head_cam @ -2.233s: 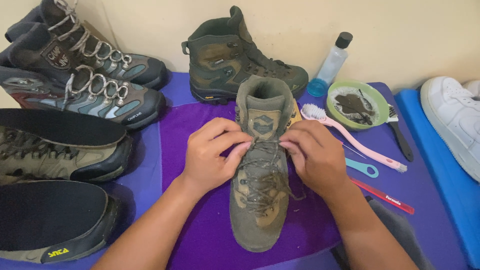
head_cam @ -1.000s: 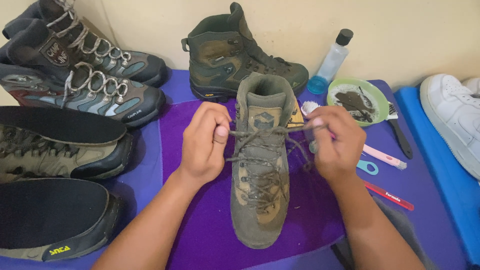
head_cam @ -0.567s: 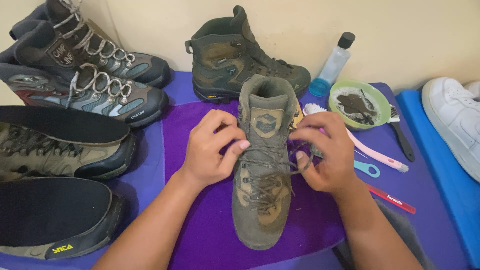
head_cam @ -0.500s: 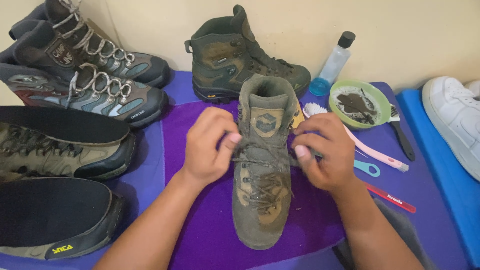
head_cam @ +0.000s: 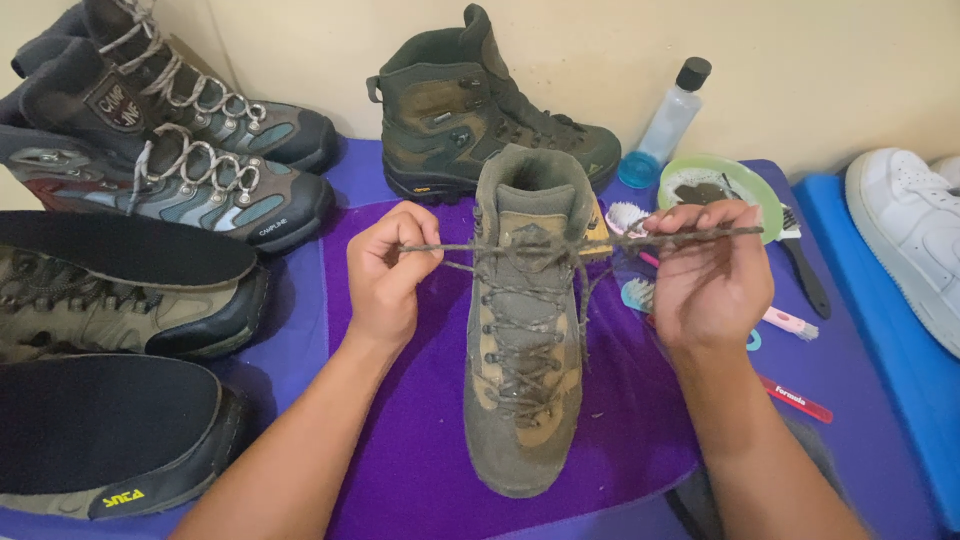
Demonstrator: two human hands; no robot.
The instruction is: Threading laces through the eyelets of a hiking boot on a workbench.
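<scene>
Figure: lacing a hiking boot, viewed from above. The fingers of the left hand (head_cam: 385, 275) are pinched on one end of the bootlace (head_cam: 520, 246); the fingers of the right hand (head_cam: 705, 275) are closed on the other end, whose tip juts past the knuckles toward the right edge of the surface. Both ends are drawn taut and level across the ankle of the olive-brown hiking boot (head_cam: 522, 330), which stands upright, toe toward the near edge, on a purple cloth (head_cam: 410, 420) at the middle of the surface. Progress, judged from the lace: the lower eyelets are crossed and snug and the cord is crossed at the ankle hooks (whether as a first knot cannot be told); no bow shows, so tying off appears to remain. The lace is a thin, mottled, round cord; the boot upper is scuffed, matte suede with dried mud at the toe and a padded collar. Its mate (head_cam: 480, 105) stands at the far edge by the wall. Grey-blue boots with pale laces (head_cam: 180, 170) and flat dark insoles (head_cam: 110, 250) occupy the left side. Right of the boot: a green bowl (head_cam: 760, 195), a clear bottle (head_cam: 665, 125), a pink brush (head_cam: 790, 322).
</scene>
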